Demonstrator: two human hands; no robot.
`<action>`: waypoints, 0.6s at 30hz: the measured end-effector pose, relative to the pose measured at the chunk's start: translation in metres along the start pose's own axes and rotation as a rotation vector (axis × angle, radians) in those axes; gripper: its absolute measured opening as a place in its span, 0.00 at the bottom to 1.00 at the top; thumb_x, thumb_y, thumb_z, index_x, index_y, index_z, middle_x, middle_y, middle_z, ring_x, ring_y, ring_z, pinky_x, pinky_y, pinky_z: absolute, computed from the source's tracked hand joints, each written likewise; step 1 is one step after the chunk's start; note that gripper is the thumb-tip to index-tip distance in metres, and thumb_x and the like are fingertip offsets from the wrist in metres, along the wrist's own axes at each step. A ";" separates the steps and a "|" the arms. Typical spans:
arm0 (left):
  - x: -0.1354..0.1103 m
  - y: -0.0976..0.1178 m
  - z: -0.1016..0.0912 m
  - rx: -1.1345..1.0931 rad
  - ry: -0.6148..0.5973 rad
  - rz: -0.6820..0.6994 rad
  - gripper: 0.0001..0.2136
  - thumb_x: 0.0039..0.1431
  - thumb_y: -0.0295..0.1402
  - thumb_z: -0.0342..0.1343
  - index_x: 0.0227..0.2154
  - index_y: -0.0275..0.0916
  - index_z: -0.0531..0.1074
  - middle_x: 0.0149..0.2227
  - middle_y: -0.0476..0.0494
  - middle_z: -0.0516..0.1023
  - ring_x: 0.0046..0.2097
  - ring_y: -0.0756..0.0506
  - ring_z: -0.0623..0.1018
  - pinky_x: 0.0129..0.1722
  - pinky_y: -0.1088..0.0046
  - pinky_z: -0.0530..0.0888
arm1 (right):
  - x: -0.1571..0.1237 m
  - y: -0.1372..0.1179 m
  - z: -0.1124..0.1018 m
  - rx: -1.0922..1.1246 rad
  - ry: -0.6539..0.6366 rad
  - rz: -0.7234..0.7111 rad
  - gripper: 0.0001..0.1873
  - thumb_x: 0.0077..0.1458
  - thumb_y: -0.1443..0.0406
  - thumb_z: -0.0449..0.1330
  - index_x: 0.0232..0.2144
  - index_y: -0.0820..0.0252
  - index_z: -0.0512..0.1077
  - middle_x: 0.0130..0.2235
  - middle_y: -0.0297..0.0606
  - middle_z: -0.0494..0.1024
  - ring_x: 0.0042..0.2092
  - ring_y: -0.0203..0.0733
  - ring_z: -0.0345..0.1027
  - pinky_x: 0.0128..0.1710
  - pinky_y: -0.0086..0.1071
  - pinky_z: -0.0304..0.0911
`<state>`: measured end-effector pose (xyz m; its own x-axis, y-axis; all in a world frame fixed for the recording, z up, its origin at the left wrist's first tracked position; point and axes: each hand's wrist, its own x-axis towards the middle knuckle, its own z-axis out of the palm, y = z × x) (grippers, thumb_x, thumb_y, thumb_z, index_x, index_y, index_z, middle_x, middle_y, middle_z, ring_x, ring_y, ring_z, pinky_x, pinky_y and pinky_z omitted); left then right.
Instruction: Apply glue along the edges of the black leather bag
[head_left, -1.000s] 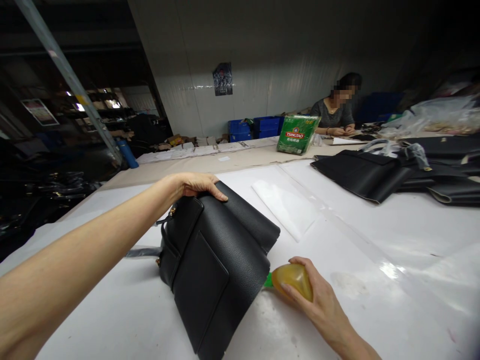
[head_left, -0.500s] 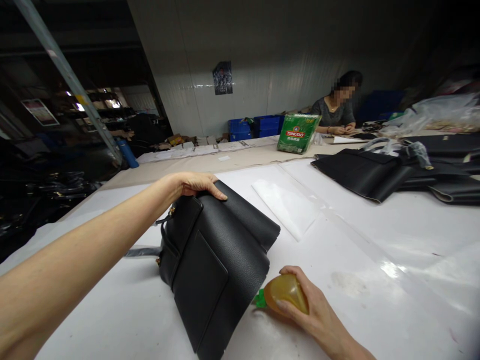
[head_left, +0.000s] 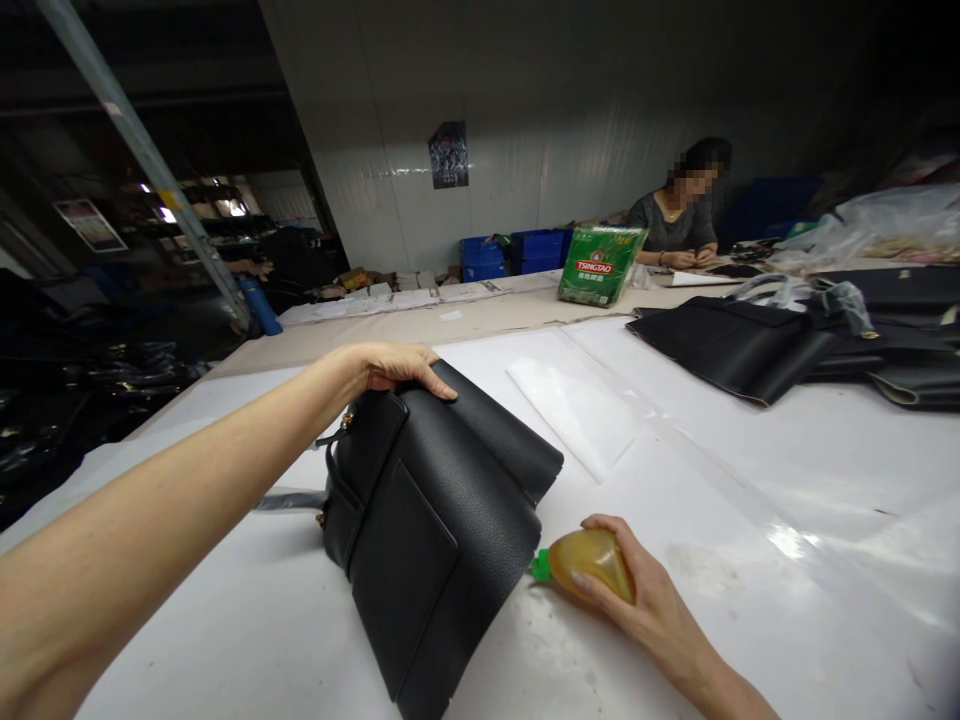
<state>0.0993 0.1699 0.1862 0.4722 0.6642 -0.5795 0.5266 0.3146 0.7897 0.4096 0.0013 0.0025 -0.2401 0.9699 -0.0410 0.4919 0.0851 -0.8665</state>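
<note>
White table [head_left: 750, 460], grained black handbag [head_left: 435, 500]

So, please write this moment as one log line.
left hand: holds black bag top | right hand: grips amber bottle, green tip at bag

L arm stretched fwd, left hand [head_left: 390, 366] curled, palm down. Right hand [head_left: 637, 590] cupped, fingers wrapped, wrist low.

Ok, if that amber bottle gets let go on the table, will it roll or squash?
The amber bottle looks rounded and lies on its side under the right hand, so it would probably roll. Its translucent body suggests soft plastic that likely gives when squeezed.
</note>
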 end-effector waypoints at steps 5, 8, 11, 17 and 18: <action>0.000 -0.001 -0.001 0.002 0.006 0.002 0.15 0.40 0.31 0.69 0.34 0.34 0.77 0.36 0.36 0.82 0.35 0.39 0.80 0.36 0.66 0.78 | -0.005 -0.001 0.001 0.026 -0.099 -0.011 0.22 0.56 0.52 0.55 0.49 0.50 0.55 0.46 0.36 0.69 0.42 0.44 0.68 0.44 0.37 0.62; 0.000 -0.002 -0.002 -0.001 0.002 0.003 0.16 0.39 0.31 0.69 0.34 0.34 0.77 0.36 0.35 0.82 0.34 0.39 0.80 0.36 0.66 0.78 | -0.005 0.001 0.002 0.018 -0.043 0.009 0.21 0.56 0.51 0.54 0.49 0.50 0.55 0.47 0.36 0.69 0.42 0.44 0.68 0.43 0.37 0.62; 0.001 -0.002 -0.002 0.000 -0.001 0.003 0.17 0.38 0.32 0.70 0.34 0.33 0.78 0.37 0.34 0.82 0.33 0.40 0.80 0.37 0.66 0.78 | -0.003 0.002 0.002 -0.003 -0.003 0.003 0.21 0.57 0.51 0.54 0.49 0.49 0.55 0.49 0.36 0.67 0.45 0.45 0.67 0.45 0.36 0.61; 0.001 -0.002 -0.003 -0.003 -0.010 0.005 0.14 0.41 0.30 0.68 0.34 0.33 0.77 0.35 0.35 0.82 0.32 0.41 0.80 0.38 0.65 0.77 | -0.002 0.000 0.002 0.055 -0.095 0.002 0.22 0.56 0.52 0.55 0.49 0.50 0.54 0.42 0.33 0.70 0.38 0.42 0.68 0.39 0.34 0.63; 0.001 -0.002 -0.003 -0.003 -0.014 0.005 0.14 0.42 0.30 0.68 0.34 0.33 0.77 0.35 0.35 0.82 0.32 0.41 0.80 0.38 0.66 0.77 | -0.001 0.000 0.001 0.051 -0.074 0.014 0.22 0.57 0.52 0.54 0.49 0.50 0.54 0.42 0.34 0.71 0.37 0.42 0.68 0.39 0.34 0.63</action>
<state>0.0967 0.1723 0.1849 0.4844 0.6564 -0.5783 0.5222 0.3134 0.7931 0.4091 0.0002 0.0019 -0.2959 0.9511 -0.0882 0.4530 0.0584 -0.8896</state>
